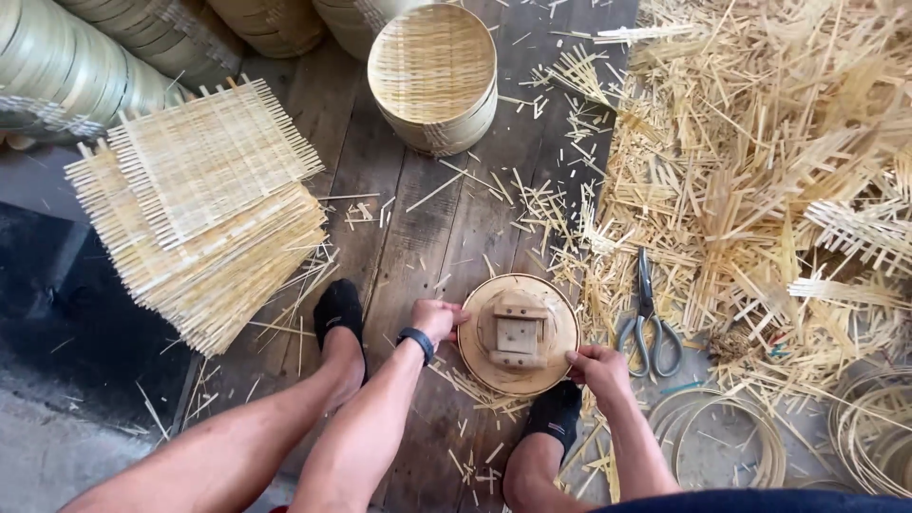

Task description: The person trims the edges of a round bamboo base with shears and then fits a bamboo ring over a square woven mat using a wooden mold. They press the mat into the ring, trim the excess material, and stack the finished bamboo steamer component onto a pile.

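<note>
I sit over a plank floor (418, 228) littered with bamboo offcuts (760, 161), a stack of woven mats (204, 204) to my left. Between my feet lies the round wooden mould (518, 332), flat, with no long axis, a square block on top. It sits directly between my hands. My left hand (435, 318) grips its left rim; my right hand (597, 369) clasps the lower right rim, both forearms angled inward. Scissors (648, 318) lie just right.

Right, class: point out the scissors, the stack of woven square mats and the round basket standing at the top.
scissors (646, 318), head view, on the pivot and blades.
stack of woven square mats (204, 157), head view, on the top mat.
round basket (432, 62), head view, on its woven bottom.
</note>
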